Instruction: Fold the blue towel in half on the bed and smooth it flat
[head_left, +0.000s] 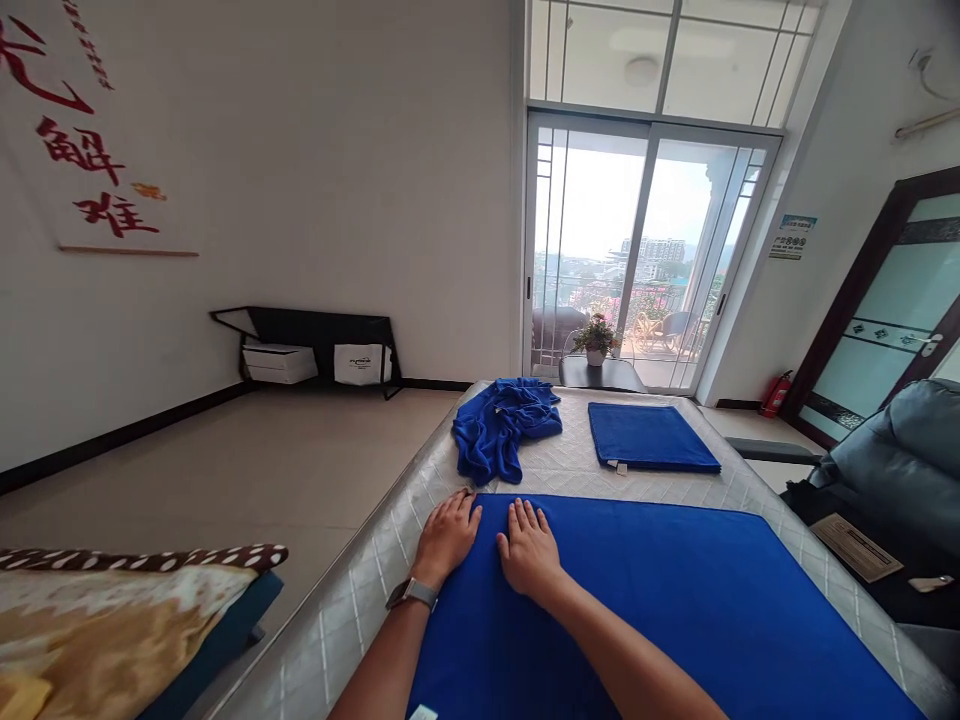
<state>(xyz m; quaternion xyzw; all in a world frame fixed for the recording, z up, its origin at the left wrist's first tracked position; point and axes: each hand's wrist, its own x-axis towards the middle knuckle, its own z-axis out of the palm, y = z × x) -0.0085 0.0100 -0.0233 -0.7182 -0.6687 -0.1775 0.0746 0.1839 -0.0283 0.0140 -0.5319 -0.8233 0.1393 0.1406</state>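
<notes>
Palms faced down on the blue cloth (660, 590), your left hand (448, 535) at its far left corner and your right hand (531, 548) just beside it, a little in from the far edge. Your fingers were stretched out and unclenched, pressing on the fabric with nothing clasped in either hand. A watch (412, 593) circled your left wrist. The cloth lay spread on a quilted top (352, 580), with a white tag (424, 712) showing at its near left side.

Just beyond your fingertips a crumpled cloth (506, 425) sat heaped, the closest thing in your way ahead. To its right, well apart from your hands, lay a folded cloth (652, 437). Past the far end of the top stood a potted plant (596, 335) on a dark seat (604, 376), in front of a sliding door (581, 250).

On your right, an armchair (926, 450) stood near the top, with cardboard (855, 547) on it and an extinguisher (776, 393) behind. On your left, a patterned blanket (150, 610) lay beside the top across a floor gap; a black rack (319, 325) holding boxes (280, 363) and a white bag (360, 364) stood by the wall.
</notes>
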